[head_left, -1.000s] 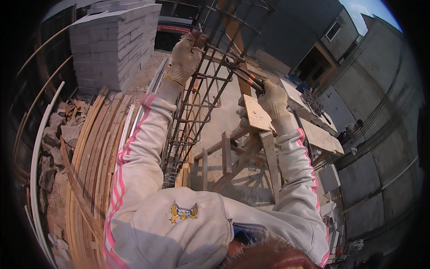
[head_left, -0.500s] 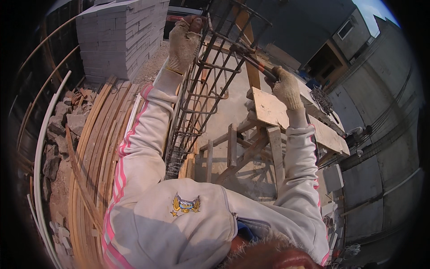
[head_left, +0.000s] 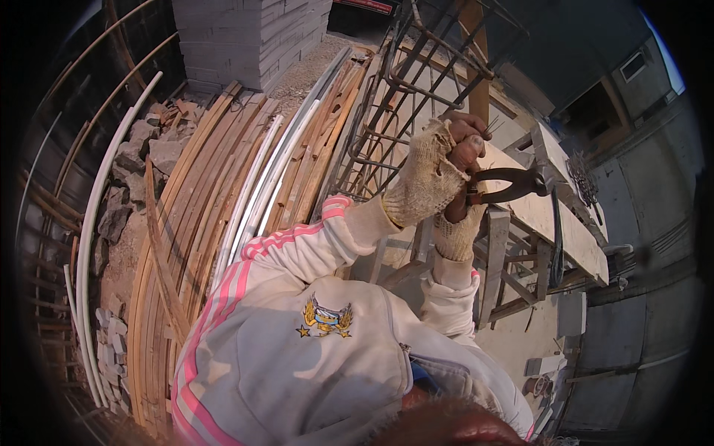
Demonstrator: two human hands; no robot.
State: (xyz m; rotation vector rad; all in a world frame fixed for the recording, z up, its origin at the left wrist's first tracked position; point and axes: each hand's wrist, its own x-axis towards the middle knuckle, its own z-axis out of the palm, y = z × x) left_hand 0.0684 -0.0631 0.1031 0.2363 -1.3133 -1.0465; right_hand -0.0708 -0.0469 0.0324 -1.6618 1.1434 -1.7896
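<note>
My left hand (head_left: 439, 167), in a worn fingerless knit glove, is closed in front of my chest. Thin tie wire (head_left: 491, 128) pokes out past its fingertips. Close below it, and partly hidden by it, my right hand (head_left: 457, 215) wears a similar glove and is closed on the handles of dark pincers (head_left: 529, 183). The handles stand apart and the pincers' head points right, away from the cage. A rebar cage (head_left: 405, 85) of long bars and bent stirrups rises just beyond my hands; neither hand appears to touch it.
Long timber planks (head_left: 186, 193) and white pipes (head_left: 256, 201) lie to my left, beside broken rubble (head_left: 134, 160). Pale blocks (head_left: 223, 44) are stacked at the far left. A wooden trestle bench (head_left: 573, 230) stands at right, with tangled wire (head_left: 582, 178) on it.
Both hands have drawn back from the rebar cage and come together. My left hand has let go of the cage and moved right and nearer; the pincers now point right. The view has shifted.
</note>
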